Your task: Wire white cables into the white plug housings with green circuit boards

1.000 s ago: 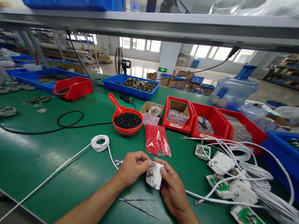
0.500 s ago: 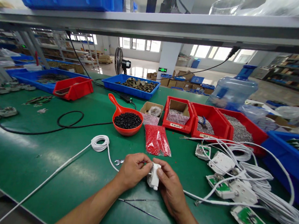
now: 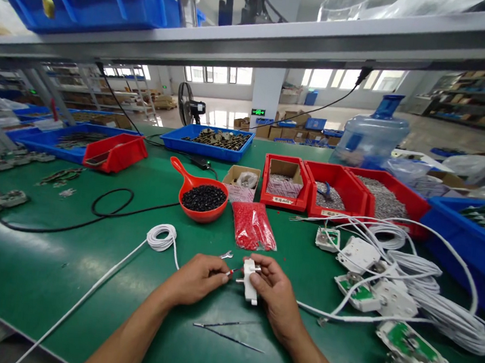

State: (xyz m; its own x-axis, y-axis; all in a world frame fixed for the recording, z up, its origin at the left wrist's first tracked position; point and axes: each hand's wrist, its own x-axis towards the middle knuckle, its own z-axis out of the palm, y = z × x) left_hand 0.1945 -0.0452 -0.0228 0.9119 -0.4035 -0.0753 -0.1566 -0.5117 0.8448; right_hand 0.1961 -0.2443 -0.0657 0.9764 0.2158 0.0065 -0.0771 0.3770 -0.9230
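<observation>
A small white plastic housing with metal pins sticking out of its sides is gripped in my right hand, thumb on its face. Just left of it, my left hand pinches a thin piece with a red tip, which points at the housing; it may be the end of the white cable that runs in behind this hand. The fingers hide most of it. Behind the left hand, one end of a wrench shows. Dark tweezers lie on the green table between my forearms.
Beyond my hands are a bag of red parts, an orange scoop of black pieces, and red bins. White housings with circuit boards and coiled cables crowd the right. A shelf crosses above.
My left hand has drawn back left from the housing, showing a red-tipped piece in its fingers. The housing stays in my right hand, its side pins now visible. The view has tilted slightly.
</observation>
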